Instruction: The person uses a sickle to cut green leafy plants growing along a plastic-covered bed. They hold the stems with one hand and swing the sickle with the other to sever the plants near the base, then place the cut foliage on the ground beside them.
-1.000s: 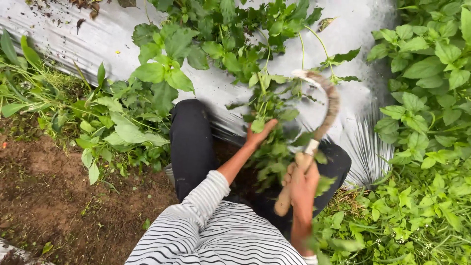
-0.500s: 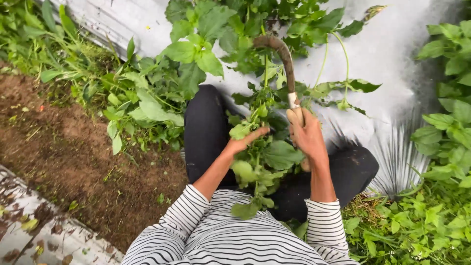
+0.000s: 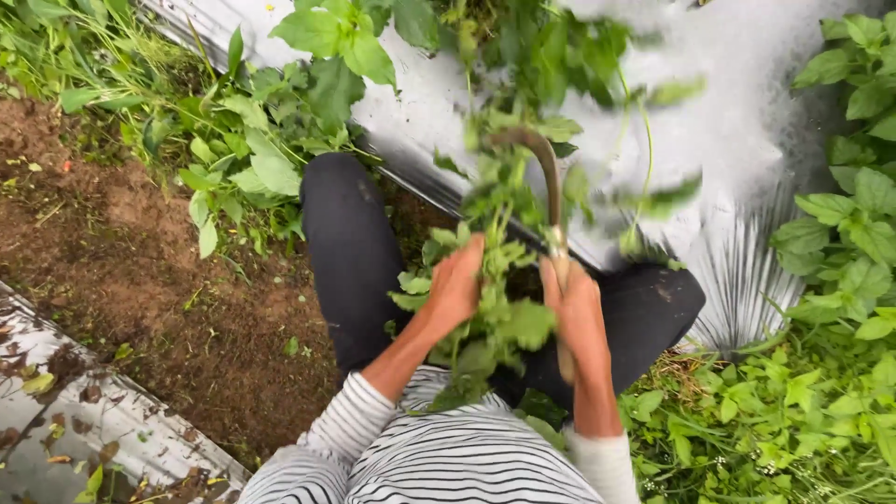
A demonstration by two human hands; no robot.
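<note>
My left hand (image 3: 455,287) grips a bunch of green leafy weeds (image 3: 495,233) that rises in front of me. My right hand (image 3: 576,310) is closed on the wooden handle of a sickle (image 3: 544,173), whose curved dark blade hooks over the top of the bunch. Both hands hover above my knees in dark trousers (image 3: 350,243). My sleeves are black-and-white striped. The leaves are blurred with motion.
Silver plastic mulch sheet (image 3: 747,112) covers the bed ahead. Bare brown soil (image 3: 140,271) lies to the left, with another sheet strip (image 3: 93,429) at the lower left. Dense green weeds (image 3: 821,411) fill the right side and the upper left (image 3: 243,159).
The view has shifted to the right. The sickle swung from my right side to upright across the weed bunch, and my left hand closed more firmly on the stems.
</note>
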